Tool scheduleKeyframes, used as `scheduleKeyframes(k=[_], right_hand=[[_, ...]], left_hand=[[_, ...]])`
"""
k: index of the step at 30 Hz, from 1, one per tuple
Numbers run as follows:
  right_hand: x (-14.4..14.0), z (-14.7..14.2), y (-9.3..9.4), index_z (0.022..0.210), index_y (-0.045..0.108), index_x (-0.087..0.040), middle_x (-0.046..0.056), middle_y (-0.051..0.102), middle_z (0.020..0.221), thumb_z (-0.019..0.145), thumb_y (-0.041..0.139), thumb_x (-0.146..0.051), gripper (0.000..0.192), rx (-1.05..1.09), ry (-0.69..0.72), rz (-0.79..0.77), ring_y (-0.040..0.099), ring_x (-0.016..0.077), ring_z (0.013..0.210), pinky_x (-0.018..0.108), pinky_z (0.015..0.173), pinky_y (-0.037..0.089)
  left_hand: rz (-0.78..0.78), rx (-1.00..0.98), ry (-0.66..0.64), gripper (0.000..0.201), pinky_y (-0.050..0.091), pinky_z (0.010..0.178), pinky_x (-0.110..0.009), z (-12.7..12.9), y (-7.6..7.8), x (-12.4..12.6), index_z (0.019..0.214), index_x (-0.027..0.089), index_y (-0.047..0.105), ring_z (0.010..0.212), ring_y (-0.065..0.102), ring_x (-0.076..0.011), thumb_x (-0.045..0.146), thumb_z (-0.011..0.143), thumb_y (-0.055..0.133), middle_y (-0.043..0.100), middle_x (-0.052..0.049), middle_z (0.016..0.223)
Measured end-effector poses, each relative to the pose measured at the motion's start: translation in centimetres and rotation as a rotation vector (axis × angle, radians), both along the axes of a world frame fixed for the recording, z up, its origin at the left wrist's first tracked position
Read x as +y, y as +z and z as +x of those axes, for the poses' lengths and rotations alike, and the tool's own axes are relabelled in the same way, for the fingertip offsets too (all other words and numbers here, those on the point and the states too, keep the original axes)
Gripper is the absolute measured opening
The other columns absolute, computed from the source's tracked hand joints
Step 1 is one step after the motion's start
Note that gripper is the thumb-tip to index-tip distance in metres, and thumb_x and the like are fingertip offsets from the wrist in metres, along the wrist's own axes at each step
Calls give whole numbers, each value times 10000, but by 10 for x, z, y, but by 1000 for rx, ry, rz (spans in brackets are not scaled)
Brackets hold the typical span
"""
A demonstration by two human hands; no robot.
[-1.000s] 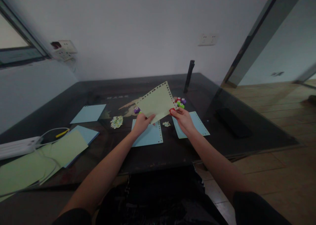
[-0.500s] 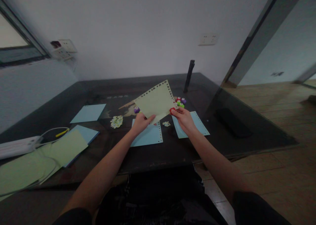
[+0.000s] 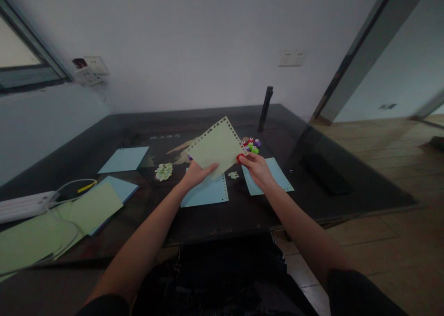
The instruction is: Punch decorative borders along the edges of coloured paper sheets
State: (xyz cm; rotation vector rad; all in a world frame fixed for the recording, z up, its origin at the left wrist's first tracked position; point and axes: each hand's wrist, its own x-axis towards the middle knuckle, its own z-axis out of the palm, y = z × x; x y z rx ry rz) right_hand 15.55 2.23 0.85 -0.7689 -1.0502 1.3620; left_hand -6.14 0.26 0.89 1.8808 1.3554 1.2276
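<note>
Left hand (image 3: 195, 174) grips the green sheet (image 3: 217, 146) raised above the counter (image 3: 243, 214); right hand (image 3: 255, 166) closes a red punch (image 3: 240, 157) on its right edge. Two edges look perforated; the lower edges appear unpunched.

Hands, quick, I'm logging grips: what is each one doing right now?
Left hand: closed on the lower edge of the green paper sheet, held above the table.
Right hand: closed on a small red punch at the sheet's right edge.
</note>
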Motion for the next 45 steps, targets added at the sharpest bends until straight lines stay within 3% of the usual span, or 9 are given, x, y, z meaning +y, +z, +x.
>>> scheduleKeyframes(k=[5, 12, 21, 26, 31, 36, 41, 45], right_hand=[[2, 0, -1, 755, 706, -200, 28, 691, 795, 520, 820, -363, 308, -6, -17, 0, 611, 175, 758, 351, 797, 483], [2, -1, -2, 745, 694, -197, 27, 692, 802, 516, 827, -350, 306, 24, -27, -12, 623, 170, 782, 357, 843, 477], [1, -3, -1, 748, 673, -178, 34, 696, 796, 489, 845, -341, 351, 32, 3, -75, 640, 165, 730, 357, 830, 490], [-2, 0, 1, 801, 702, -180, 57, 706, 824, 577, 805, -366, 309, -52, 137, -95, 647, 164, 738, 339, 795, 494], [-1, 3, 0, 802, 705, -173, 70, 708, 825, 646, 758, -430, 305, -76, 230, -102, 658, 182, 787, 355, 829, 494], [-1, 6, 0, 807, 697, -157, 90, 706, 793, 724, 695, -451, 306, -80, 247, -113, 662, 187, 781, 368, 844, 493], [0, 8, 0, 815, 684, -151, 96, 709, 787, 745, 662, -484, 341, -85, 249, -152, 665, 192, 758, 359, 810, 499], [0, 10, 1, 858, 670, -138, 109, 709, 816, 807, 585, -503, 379, -107, 271, -173, 667, 189, 759, 341, 794, 503]], left_hand=[[10, -5, -10, 349, 456, 936, -436, 4, -5, 2, 1024, 124, 631, 1034, 612, -248, 335, 747, 640, 683, -141, 1022], [19, -50, 11, 196, 410, 992, -426, 10, -4, 4, 931, 172, 662, 1015, 624, -216, 284, 784, 597, 720, -75, 874], [-61, -132, 29, 197, 526, 783, -335, 10, -3, 3, 907, 136, 659, 814, 673, -208, 271, 771, 609, 724, -63, 737], [-96, -151, 45, 236, 541, 675, -311, 6, 0, 4, 897, 115, 658, 734, 675, -219, 309, 777, 600, 721, -78, 718], [-54, -162, 84, 250, 540, 697, -328, 0, 1, 8, 887, 117, 662, 748, 677, -230, 329, 787, 576, 720, -69, 709], [-26, -162, 123, 231, 532, 725, -329, -2, 3, 9, 882, 122, 656, 752, 678, -233, 314, 781, 578, 713, -60, 675], [-84, -179, 90, 245, 525, 634, -307, 0, 2, 8, 871, 111, 648, 636, 663, -213, 327, 792, 563, 698, -56, 619], [-47, -157, 93, 235, 518, 681, -311, -2, -1, 11, 836, 110, 654, 682, 665, -214, 321, 789, 564, 699, -59, 632]])
